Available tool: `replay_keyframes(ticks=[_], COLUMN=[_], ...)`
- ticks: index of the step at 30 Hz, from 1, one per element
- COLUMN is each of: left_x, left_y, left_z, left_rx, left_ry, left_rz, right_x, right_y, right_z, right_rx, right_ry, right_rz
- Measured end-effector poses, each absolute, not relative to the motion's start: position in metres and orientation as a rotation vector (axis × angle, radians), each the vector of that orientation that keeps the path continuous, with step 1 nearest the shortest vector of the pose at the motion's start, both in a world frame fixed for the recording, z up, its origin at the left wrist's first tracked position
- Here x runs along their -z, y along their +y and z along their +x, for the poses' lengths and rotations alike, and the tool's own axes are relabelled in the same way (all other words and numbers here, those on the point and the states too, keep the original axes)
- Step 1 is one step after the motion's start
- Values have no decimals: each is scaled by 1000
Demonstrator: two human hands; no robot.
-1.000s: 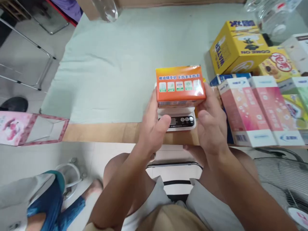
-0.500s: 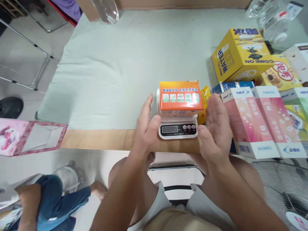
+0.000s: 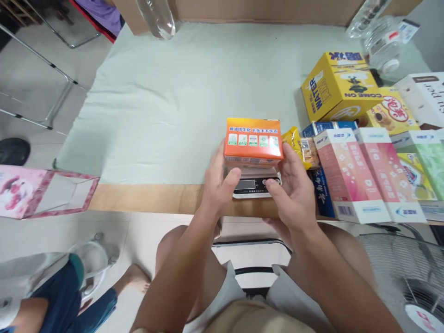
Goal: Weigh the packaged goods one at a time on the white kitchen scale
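An orange box of soap [image 3: 253, 138] with a row of small pictures is over a white digital kitchen scale [image 3: 255, 192] near the table's front edge. My left hand [image 3: 222, 185] presses the box's left side, its thumb sticking up in front. Against the right side are the fingers of my right hand [image 3: 294, 185], with that thumb over the scale's buttons. The box is gripped between both hands; whether it still touches the scale's plate, I cannot tell. Just right of it lies a yellow snack packet [image 3: 299, 145].
Several cartons crowd the right side, including a yellow WATER box [image 3: 342, 88] and pink-and-white cartons [image 3: 350, 173]. Clear bottles [image 3: 383, 44] stand behind them, another bottle [image 3: 157, 18] at the back left. An open pink box [image 3: 52, 192] juts past the left edge. A person [image 3: 69, 296] sits lower left.
Both hands have closed in from beside the scale onto the sides of the soap box. The box has shifted slightly left relative to the scale. My view has moved a little.
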State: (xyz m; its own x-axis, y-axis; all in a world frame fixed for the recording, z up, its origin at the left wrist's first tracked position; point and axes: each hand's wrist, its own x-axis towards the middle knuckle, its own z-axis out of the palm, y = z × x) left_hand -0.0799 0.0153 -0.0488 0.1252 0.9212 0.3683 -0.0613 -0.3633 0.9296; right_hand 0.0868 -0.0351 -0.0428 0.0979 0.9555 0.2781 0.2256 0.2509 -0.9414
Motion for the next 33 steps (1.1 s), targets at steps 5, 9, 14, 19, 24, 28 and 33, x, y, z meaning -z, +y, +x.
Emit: replay_keyframes(ticks=[5,9,14,19,24,28,33], left_x=[39,24,14,15,4,0,20], left_y=[11,8,8,3,-16,-36,-42], left_z=[-79,-97,-150,-199,-234,-268,-299], left_rx=[-1598,-1759,-1868,-1954,-1944,-2297,-2350], left_ry=[789,951,1070,1115,1211,1687,2235], left_rz=[1170,826,700,689,890,1230,816], right_x=[29,20,6,-17,-19,1,30], right_y=[-43,-48,-26,13,30,55,108], right_z=[67,47,16,-31,-69,-107,-188], right_rx=[-828,-836,-684,-514,-669,-880,-1010], right_ry=[-1456,-1615,-1818,-2139,-2141,-1966,-2023], right_rz=[-979,-899,-1009,-904,-755,-776,-854])
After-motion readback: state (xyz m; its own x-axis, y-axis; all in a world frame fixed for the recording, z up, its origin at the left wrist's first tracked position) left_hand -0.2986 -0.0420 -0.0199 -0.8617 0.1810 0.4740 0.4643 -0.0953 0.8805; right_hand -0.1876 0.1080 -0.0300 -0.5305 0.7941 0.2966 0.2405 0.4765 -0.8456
